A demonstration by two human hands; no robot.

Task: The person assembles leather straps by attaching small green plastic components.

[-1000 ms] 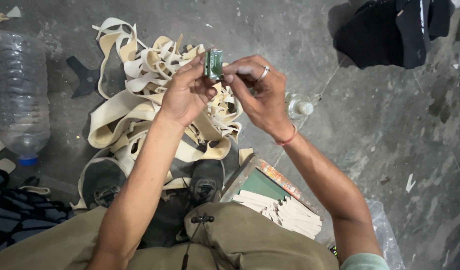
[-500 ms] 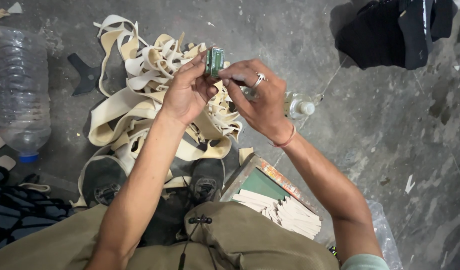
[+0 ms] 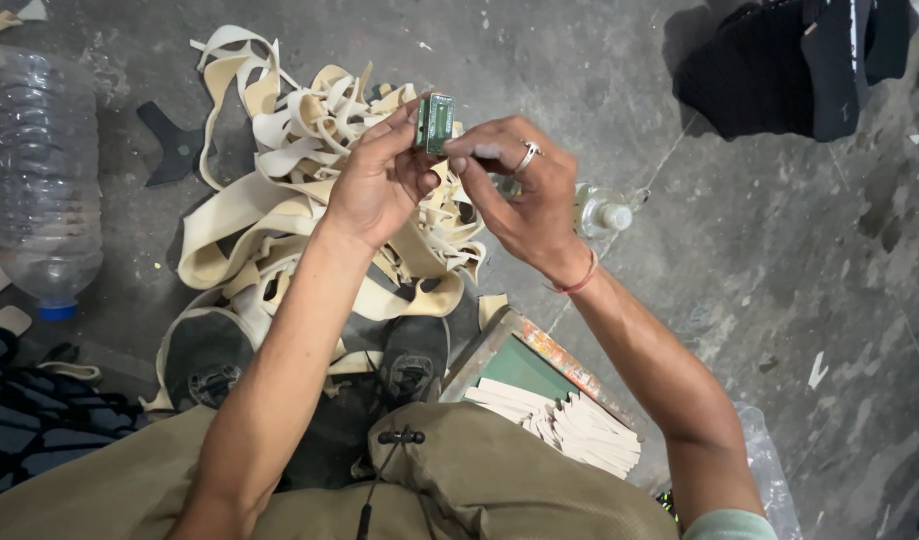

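I hold a small green rectangular packet [image 3: 435, 123] up in front of me above the floor. My left hand [image 3: 374, 180] pinches its left side between thumb and fingers. My right hand [image 3: 514, 185], with a ring on one finger and a red thread at the wrist, touches the packet's lower right edge with its fingertips. Beneath both hands lies a heap of cream-coloured strips [image 3: 279, 190]. Whether anything comes out of the packet is too small to tell.
A large clear plastic bottle [image 3: 41, 170] lies at the left. A small clear bottle [image 3: 599, 212] lies right of my hands. A framed tray with a green base and cream cut pieces [image 3: 554, 395] rests by my knee. Dark bags [image 3: 789, 60] sit top right. My shoes [image 3: 309, 355] rest below the heap.
My right hand's fingers have shifted closer onto the packet's edge. The packet has stayed at about the same height between both hands.
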